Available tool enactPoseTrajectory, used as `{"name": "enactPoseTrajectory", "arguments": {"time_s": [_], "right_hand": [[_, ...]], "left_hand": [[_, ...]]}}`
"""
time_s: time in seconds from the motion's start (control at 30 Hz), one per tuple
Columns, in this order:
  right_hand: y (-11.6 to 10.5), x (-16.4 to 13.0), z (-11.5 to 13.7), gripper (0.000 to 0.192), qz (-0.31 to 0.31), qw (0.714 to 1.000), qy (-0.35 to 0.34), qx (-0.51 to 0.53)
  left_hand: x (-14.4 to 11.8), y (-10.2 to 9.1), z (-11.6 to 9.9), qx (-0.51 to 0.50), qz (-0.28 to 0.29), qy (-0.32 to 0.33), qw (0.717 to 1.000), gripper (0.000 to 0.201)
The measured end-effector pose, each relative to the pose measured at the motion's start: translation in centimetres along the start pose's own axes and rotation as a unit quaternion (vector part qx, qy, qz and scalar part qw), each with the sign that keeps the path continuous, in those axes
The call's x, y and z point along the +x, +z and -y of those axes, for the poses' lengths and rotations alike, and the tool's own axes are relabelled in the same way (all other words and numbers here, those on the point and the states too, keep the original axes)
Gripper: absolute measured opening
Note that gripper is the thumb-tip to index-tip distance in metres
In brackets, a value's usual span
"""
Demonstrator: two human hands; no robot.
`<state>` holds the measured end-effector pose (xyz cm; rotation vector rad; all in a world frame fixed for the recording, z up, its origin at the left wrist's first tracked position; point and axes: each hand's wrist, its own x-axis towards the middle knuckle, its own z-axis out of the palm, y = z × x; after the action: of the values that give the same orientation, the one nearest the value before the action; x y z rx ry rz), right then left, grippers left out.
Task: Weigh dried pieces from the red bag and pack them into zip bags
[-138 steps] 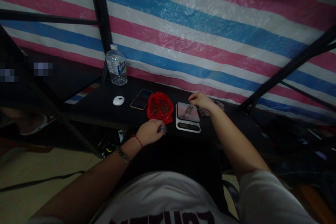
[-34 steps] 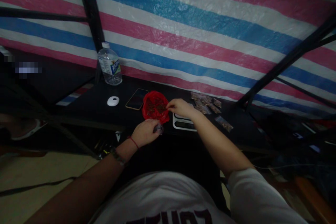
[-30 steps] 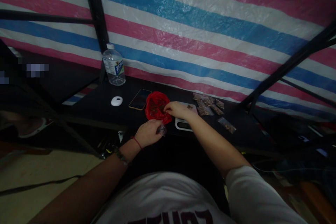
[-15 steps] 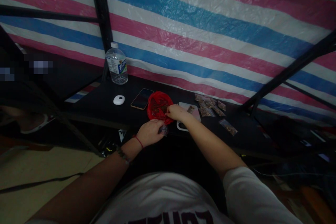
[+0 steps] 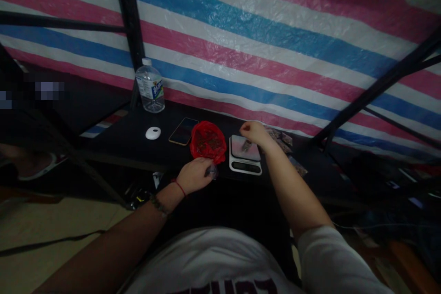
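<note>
A red plastic bag (image 5: 208, 144), its mouth spread wide, holds brown dried bits. Just in front of it, my left hand (image 5: 195, 175) is closed on a small clear plastic bag (image 5: 212, 172). My right hand (image 5: 255, 133) hovers over the back of a white digital scale (image 5: 245, 167), fingers pinched together; whatever they hold is too small to make out. On the scale's plate lies a small clear bag (image 5: 245, 146) with brown bits. Several filled small bags (image 5: 285, 139) lie beyond my right forearm, which partly covers them.
To the left on the black tabletop (image 5: 120, 142) are a phone (image 5: 184, 131), a white oval case (image 5: 153, 133) and a clear water bottle (image 5: 150, 87). Dark metal posts (image 5: 127, 14) frame the table, with a striped plastic sheet (image 5: 248, 50) behind. Another person's foot (image 5: 34, 163) shows at far left.
My right hand has moved from inside the red bag rightward to above the scale, uncovering the scale's display. My left hand keeps hold of the clear bag in nearly the same place.
</note>
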<state>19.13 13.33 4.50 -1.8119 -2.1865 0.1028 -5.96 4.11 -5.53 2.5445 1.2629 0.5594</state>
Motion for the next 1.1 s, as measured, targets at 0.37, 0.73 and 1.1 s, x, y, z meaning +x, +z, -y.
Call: {"name": "enactPoseTrajectory", "arguments": {"time_s": [0.37, 0.73, 1.1], "right_hand": [[-0.6, -1.9, -2.7, 0.024, 0.024, 0.993, 0.041, -0.110], [5.4, -2.7, 6.3, 0.030, 0.171, 0.958, -0.206, -0.103], [6.9, -2.4, 6.7, 0.027, 0.216, 0.949, -0.185, -0.137]], "left_hand": [[-0.1, -0.1, -0.3, 0.000, -0.005, -0.007, 1.000, 0.023], [-0.1, 0.1, -0.5, 0.006, 0.002, 0.013, 1.000, 0.025], [0.0, -0.3, -0.6, 0.009, 0.007, 0.017, 1.000, 0.020]]}}
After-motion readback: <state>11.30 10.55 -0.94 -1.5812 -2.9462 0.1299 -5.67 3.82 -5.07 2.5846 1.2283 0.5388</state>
